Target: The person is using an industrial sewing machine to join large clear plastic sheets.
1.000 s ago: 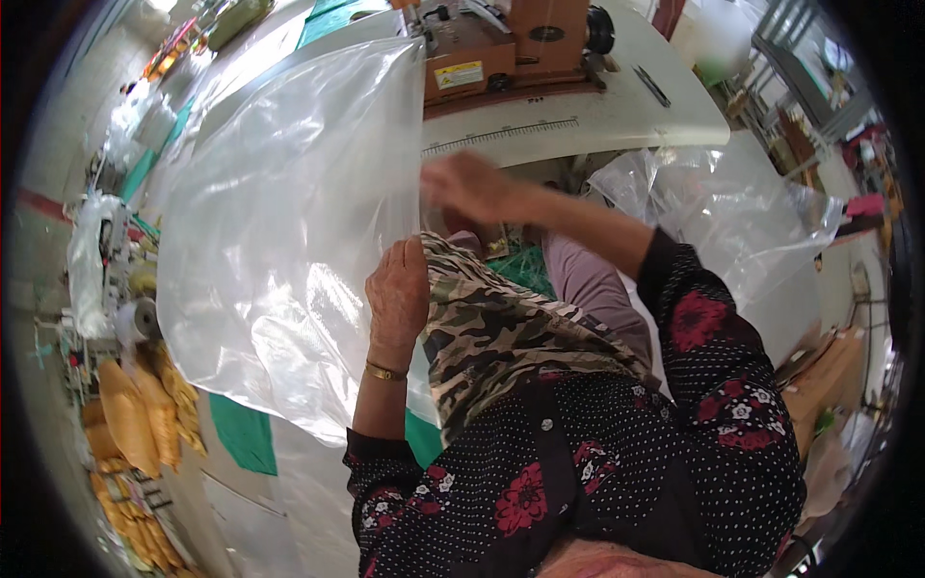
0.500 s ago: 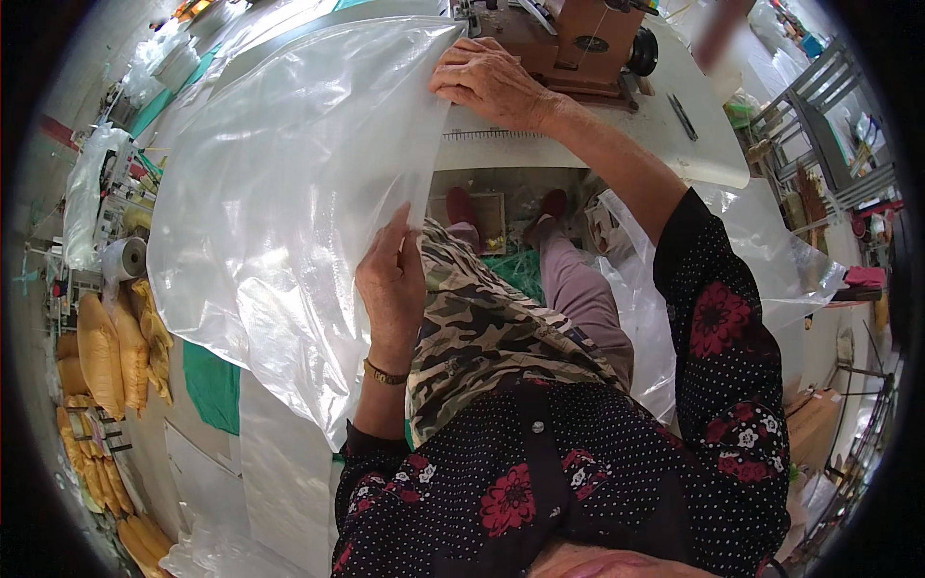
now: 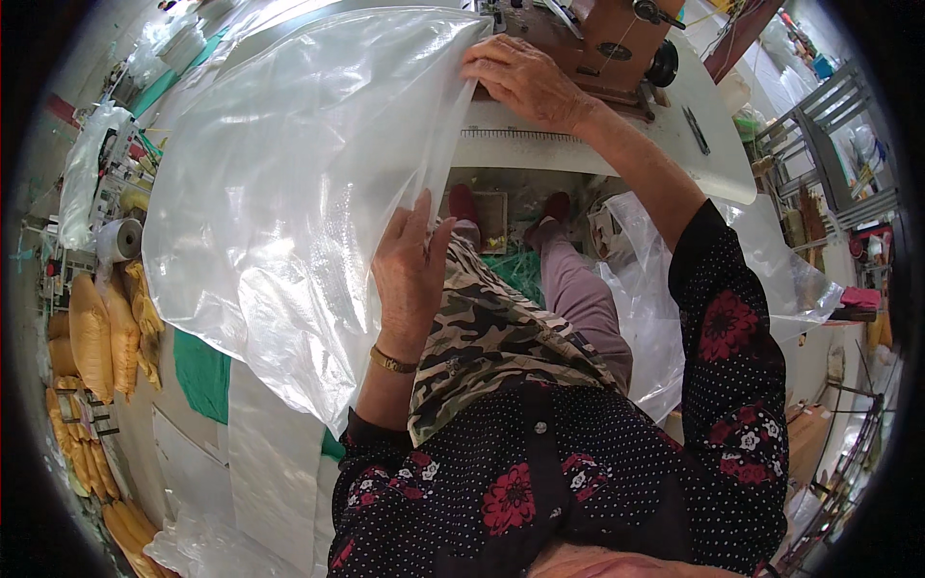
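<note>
A large sheet of translucent white plastic film [image 3: 289,183] spreads over the left of the white table and droops toward my lap. My right hand [image 3: 525,82] is at its upper right corner, fingers closed on the edge beside the brown sewing machine [image 3: 617,53]. Lower down the same edge, my left hand [image 3: 407,275], with a gold watch [image 3: 393,362] on the wrist, rests against the film. Its fingers are stretched out and its thumb stands apart. The sewing machine's needle area is partly hidden at the top of the view.
On the white table [image 3: 708,173] lies a pair of dark tweezers [image 3: 695,130], right of the machine. A ruler strip [image 3: 515,135] runs along its near edge. Yellow stuffed bags [image 3: 90,337] and a white roll [image 3: 120,239] are at the left; a grey chair [image 3: 819,154] stands right.
Both hands have moved slightly right and away from me, taking the film's edge along. My left thumb has parted from the fingers.
</note>
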A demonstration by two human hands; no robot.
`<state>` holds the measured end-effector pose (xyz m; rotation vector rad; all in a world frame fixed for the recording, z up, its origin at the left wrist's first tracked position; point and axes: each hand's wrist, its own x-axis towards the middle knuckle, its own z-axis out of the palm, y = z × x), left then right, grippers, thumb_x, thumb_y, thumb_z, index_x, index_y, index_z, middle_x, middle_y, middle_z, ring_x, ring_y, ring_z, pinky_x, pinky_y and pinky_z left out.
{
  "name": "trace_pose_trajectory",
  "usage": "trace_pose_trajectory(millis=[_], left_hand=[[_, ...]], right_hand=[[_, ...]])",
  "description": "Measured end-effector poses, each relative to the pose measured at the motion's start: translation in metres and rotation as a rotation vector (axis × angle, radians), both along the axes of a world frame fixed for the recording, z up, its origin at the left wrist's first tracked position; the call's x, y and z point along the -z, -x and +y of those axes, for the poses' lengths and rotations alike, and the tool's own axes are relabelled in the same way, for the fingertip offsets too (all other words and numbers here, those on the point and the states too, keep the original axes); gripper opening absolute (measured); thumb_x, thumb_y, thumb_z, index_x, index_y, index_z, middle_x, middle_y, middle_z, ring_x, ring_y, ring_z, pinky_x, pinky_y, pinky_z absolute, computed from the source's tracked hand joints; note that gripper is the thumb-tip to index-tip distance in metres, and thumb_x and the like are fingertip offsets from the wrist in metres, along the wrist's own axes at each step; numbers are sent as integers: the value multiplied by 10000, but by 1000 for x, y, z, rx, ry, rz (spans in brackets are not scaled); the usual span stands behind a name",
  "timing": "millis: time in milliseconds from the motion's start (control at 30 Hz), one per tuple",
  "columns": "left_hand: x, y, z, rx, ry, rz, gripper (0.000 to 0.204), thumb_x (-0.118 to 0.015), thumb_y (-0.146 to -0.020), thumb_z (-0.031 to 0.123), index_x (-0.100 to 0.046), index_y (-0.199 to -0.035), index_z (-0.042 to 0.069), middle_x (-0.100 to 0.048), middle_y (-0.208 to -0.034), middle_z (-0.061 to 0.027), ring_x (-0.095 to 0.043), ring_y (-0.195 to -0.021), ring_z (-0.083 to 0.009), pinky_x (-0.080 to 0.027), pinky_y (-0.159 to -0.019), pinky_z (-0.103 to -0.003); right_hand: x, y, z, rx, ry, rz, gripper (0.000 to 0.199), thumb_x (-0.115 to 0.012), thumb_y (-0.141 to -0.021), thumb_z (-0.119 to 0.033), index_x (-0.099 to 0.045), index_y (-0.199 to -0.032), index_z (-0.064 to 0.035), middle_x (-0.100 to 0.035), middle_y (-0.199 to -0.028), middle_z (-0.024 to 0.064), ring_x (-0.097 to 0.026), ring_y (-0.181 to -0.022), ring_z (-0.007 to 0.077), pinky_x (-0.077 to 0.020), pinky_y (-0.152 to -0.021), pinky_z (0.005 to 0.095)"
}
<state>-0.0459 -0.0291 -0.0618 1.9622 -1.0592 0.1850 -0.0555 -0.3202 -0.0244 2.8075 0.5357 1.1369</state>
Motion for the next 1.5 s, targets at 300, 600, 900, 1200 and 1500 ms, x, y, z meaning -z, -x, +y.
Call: trace_pose_trajectory(millis=[300,600,900,1200,1500], left_hand=[[-16,-11,-4,4,194,51,129,-636,-837,-24,-669,-961,-36,-496,-660,-48,-433,-563,-87,-345,-504,-238],[-23,-23,-1,45,128,44,50,-655,-830,21,-644,-870,-8,-563,-695,-120,-536,-543,-229,-422,-520,-316],[-44,-18,1,-10,22,-182,50,-649,-828,32,-643,-873,11,-568,-793,-105,-586,-665,-276,-460,-577,-353],[-46,-13,5,31,-131,-401,337,-596,-761,-58,-648,-1088,6,-608,-873,-108,-607,-825,-287,-511,-725,-382],[-41,-20,2,-14,-350,-462,477,-567,-816,-52,-563,-1274,82,-557,-881,-96,-613,-775,-245,-521,-671,-363]], right_hand=[[-4,-12,-27,63,-8,-101,157,-550,-873,-55,-601,-1021,-69,-571,-1107,58,-550,-1048,272,-445,-947,378],[-19,-15,-27,-85,-64,-154,131,-556,-859,-116,-595,-954,-36,-558,-987,129,-537,-963,323,-419,-846,433],[-23,-18,-12,65,-155,-85,134,-547,-833,-152,-560,-869,-24,-519,-878,136,-524,-897,335,-424,-809,438],[-24,-18,-18,122,-66,-13,132,-553,-853,-170,-574,-865,-41,-541,-882,124,-547,-911,311,-439,-824,422],[-27,-25,-15,199,65,-19,112,-542,-867,-161,-592,-847,-62,-569,-893,95,-562,-942,269,-459,-832,388]])
